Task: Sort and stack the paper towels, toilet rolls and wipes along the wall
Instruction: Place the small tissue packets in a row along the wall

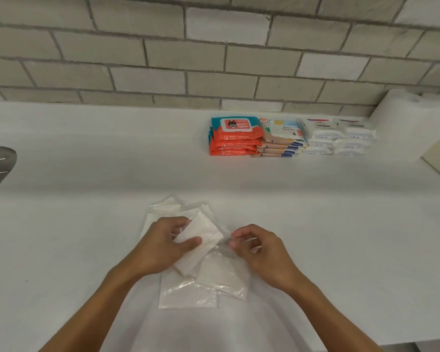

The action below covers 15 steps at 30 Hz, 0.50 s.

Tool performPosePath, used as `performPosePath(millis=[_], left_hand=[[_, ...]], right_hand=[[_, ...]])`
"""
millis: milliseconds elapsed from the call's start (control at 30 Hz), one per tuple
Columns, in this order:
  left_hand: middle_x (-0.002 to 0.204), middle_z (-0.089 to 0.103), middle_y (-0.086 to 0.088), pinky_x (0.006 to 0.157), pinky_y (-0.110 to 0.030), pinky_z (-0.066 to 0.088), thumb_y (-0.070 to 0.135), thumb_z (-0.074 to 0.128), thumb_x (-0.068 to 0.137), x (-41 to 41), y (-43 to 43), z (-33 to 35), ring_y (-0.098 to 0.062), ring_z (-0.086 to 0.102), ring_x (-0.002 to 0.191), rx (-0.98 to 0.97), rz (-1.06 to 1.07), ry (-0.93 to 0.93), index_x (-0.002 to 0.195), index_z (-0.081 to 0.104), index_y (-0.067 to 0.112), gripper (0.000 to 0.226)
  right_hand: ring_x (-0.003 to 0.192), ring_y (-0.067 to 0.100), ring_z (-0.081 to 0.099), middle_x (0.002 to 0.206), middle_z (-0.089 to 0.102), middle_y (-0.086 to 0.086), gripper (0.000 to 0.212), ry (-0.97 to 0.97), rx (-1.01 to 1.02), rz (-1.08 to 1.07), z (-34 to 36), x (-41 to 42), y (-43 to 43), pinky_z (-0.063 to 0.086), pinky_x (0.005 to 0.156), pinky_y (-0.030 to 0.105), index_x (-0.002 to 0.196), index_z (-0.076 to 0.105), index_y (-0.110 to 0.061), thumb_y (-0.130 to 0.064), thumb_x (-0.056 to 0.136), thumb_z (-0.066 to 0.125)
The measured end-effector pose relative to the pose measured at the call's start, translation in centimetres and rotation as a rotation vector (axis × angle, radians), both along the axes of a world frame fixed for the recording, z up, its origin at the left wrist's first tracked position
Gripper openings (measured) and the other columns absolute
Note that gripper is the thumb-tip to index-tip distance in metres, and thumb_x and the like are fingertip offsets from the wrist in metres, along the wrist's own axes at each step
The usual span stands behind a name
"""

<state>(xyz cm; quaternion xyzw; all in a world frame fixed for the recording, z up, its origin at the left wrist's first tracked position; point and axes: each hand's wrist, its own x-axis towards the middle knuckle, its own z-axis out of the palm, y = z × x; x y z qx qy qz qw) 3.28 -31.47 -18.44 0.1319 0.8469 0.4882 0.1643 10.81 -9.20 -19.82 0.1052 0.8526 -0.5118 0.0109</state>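
Left hand, centre-bottom of frame: fingers and thumb curled round a white packet in clear wrap, lifted and tilted. Right hand, just right of it: fingertips pinched together on the loose clear flap at what looks like that same packet's end.

Beneath both hands: a loose pile of packets of the same kind, overlapping, lying on the white table.

Upper right, against the tiled wall: orange wipes stack, patterned stack touching it, then white stacks, then paper towel rolls at the far right edge.

Judgement: step in hand is gathering the loose packets into one squared bundle.
- Wrap is slippery; hold the padded body, not the flap alone, or the packet may slide out.
- Align the edges on the table before lifting.
- Carry the bundle low and set it in the free stretch left of the orange stack, flush to the wall.
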Motion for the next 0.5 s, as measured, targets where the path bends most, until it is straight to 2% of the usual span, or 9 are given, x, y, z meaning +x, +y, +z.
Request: performPosePath(millis=[133,200,267,400,500], left_hand=[[0.092,0.075,0.012,0.079,-0.024,0.054,0.023,0.076,0.084,-0.99,-0.99,0.14,-0.005,0.069,0.087,0.01,0.087,0.015,0.098,0.075,0.024,0.013],[0.088,0.075,0.013,0.078,-0.025,0.054,0.022,0.076,0.084,-1.12,-1.03,0.23,-0.005,0.069,0.084,0.015,0.1,0.023,0.095,0.075,0.024,0.011],[0.087,0.075,0.014,0.077,-0.025,0.055,0.022,0.076,0.084,-1.13,-0.96,0.21,-0.004,0.069,0.081,0.021,0.104,0.019,0.093,0.075,0.024,0.009],[0.089,0.075,0.008,0.076,-0.028,0.057,0.022,0.076,0.084,-0.84,-0.88,-0.03,-0.008,0.071,0.08,0.037,0.113,0.001,0.093,0.075,0.023,0.009],[0.09,0.076,0.006,0.077,-0.03,0.058,0.022,0.076,0.085,-0.54,-0.76,-0.12,-0.009,0.071,0.08,0.047,0.118,-0.012,0.094,0.075,0.022,0.009]], right_hand=[[0.103,0.003,0.045,0.114,0.053,-0.02,0.047,-0.117,0.265,0.199,-0.56,0.91,0.77,0.039,0.092,0.016,0.118,0.057,-0.039,-0.052,0.076,0.074],[0.113,0.008,0.035,0.122,0.042,-0.017,0.068,-0.192,0.391,0.3,-0.59,1.02,0.8,0.033,0.1,0.022,0.13,0.048,-0.04,-0.061,0.071,0.073],[0.114,0.011,0.029,0.124,0.034,-0.014,0.077,-0.208,0.491,0.357,-0.67,0.92,0.67,0.029,0.104,0.026,0.133,0.043,-0.041,-0.065,0.067,0.073],[0.108,0.012,0.032,0.116,0.038,-0.013,0.068,-0.214,0.529,0.35,-0.78,0.7,0.6,0.033,0.1,0.026,0.122,0.05,-0.036,-0.061,0.065,0.076],[0.099,0.01,0.046,0.106,0.053,-0.015,0.046,-0.207,0.419,0.322,-0.35,0.57,1.15,0.044,0.088,0.025,0.106,0.054,-0.035,-0.048,0.069,0.078]])
